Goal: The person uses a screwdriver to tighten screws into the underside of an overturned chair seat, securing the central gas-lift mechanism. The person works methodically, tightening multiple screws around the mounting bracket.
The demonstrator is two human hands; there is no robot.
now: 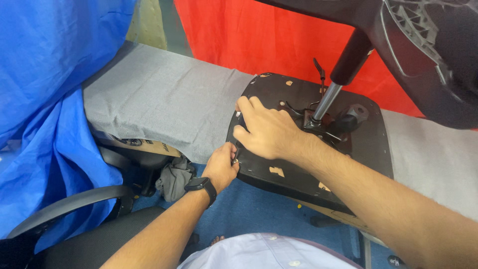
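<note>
On the front edge of the grey-covered counter (164, 99), an upturned black chair seat (308, 149) is laid, its near-left corner jutting past the edge. From the seat's middle a metal gas-lift column (328, 97) is seen rising to the chair's black base (428, 55), which is held overhead at the upper right. The right hand (269, 132) is pressed flat on the seat's underside near its left edge, fingers (249, 107) spread and resting, nothing grasped. The left hand (220, 167), a black watch (201, 185) on its wrist, is held at the seat's near-left rim, its fingers pinched on a small metal part (234, 160); what the part is cannot be told. A blue sheet (45, 99) is hung at the left, a red sheet (269, 40) behind the counter.
</note>
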